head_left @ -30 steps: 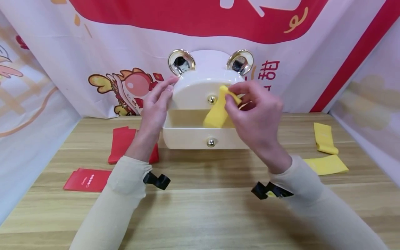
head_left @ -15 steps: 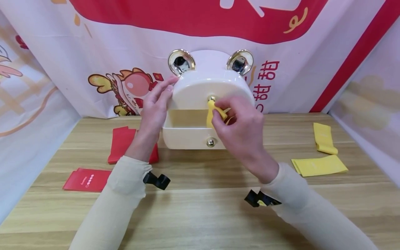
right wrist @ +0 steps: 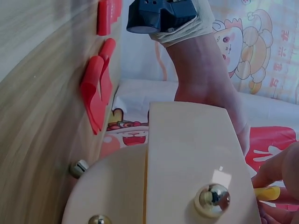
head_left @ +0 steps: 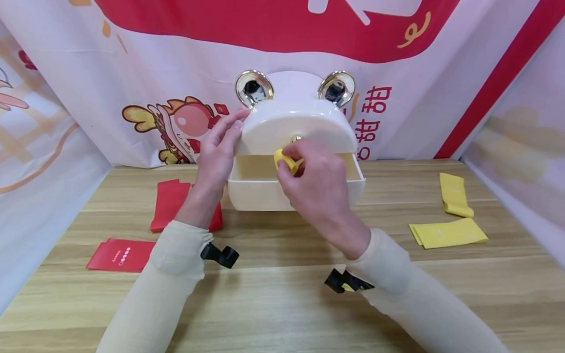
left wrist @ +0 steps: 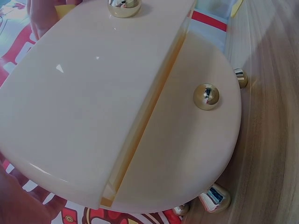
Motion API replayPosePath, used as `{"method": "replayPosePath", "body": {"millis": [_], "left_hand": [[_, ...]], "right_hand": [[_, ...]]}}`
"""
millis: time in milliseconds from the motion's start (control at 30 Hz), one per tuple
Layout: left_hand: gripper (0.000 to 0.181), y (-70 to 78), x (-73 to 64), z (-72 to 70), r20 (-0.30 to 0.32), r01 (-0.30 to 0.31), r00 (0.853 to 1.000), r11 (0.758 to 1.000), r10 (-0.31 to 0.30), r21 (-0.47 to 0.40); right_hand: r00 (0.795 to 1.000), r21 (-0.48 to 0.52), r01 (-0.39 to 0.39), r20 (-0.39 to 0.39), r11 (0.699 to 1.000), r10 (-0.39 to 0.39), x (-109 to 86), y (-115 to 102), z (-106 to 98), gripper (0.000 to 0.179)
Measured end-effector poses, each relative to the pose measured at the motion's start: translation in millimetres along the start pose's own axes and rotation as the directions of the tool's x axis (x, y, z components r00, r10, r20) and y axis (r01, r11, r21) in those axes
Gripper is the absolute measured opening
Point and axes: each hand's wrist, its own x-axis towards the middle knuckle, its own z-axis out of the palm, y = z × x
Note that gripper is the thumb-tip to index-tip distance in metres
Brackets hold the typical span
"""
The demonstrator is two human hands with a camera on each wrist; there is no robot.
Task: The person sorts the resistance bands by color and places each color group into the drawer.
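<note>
A glossy white two-drawer box [head_left: 278, 128] with gold-rimmed round eyes stands at the back of the table. Its lower drawer [head_left: 256, 196] is pulled out. My left hand [head_left: 218, 144] rests against the box's left side, fingers extended; in the left wrist view its fingers [left wrist: 28, 203] lie along the curved edge. My right hand [head_left: 318, 184] pinches a folded yellow exercise band [head_left: 284, 159] over the open drawer, in front of the upper drawer's gold knob [head_left: 296, 138]. In the right wrist view the band [right wrist: 267, 193] shows between the fingertips, partly hidden by the hand.
Two red exercise bands lie left: one red band [head_left: 169, 203] partly behind my left forearm, another red band [head_left: 119, 255] nearer. On the right are a yellow band [head_left: 454, 193] and a flat yellow band [head_left: 448, 233]. A printed curtain [head_left: 198, 63] hangs behind the box.
My right hand has moved left and down with the yellow band, from the drawer's right part toward its middle. The left hand stays against the box.
</note>
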Motion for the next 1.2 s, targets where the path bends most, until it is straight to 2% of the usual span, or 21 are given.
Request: {"method": "replayPosePath", "body": {"millis": [300, 500, 667, 867, 1200], "left_hand": [[0.034, 0.6, -0.7, -1.1, 0.016, 0.002, 1.0, 1.0, -0.002, 0.002], [0.034, 1.0, -1.0, -1.5, 0.015, 0.004, 1.0, 1.0, -0.004, 0.008], [0.034, 1.2, -0.7, -1.5, 0.013, 0.005, 1.0, 1.0, -0.005, 0.012], [0.034, 0.6, -1.2, -2.0, 0.01, 0.003, 1.0, 1.0, -0.003, 0.009], [0.034, 0.7, -2.1, -1.9, 0.012, 0.009, 1.0, 1.0, -0.009, 0.006]], "right_hand": [[0.99, -0.048, -0.061, 0.128, 0.997, 0.067, 2.6, -9.7, 9.4, 0.017], [0.979, -0.036, -0.087, 0.18, 0.996, 0.092, 2.7, -13.1, 10.4, 0.023], [0.977, -0.009, -0.096, 0.19, 0.995, 0.096, 2.6, -13.0, 9.3, 0.022], [0.982, 0.033, -0.063, 0.181, 0.997, 0.056, 2.1, -9.8, 7.6, 0.019], [0.99, 0.199, -0.04, 0.137, 0.979, 0.013, -1.2, 4.6, -8.5, 0.019]]}}
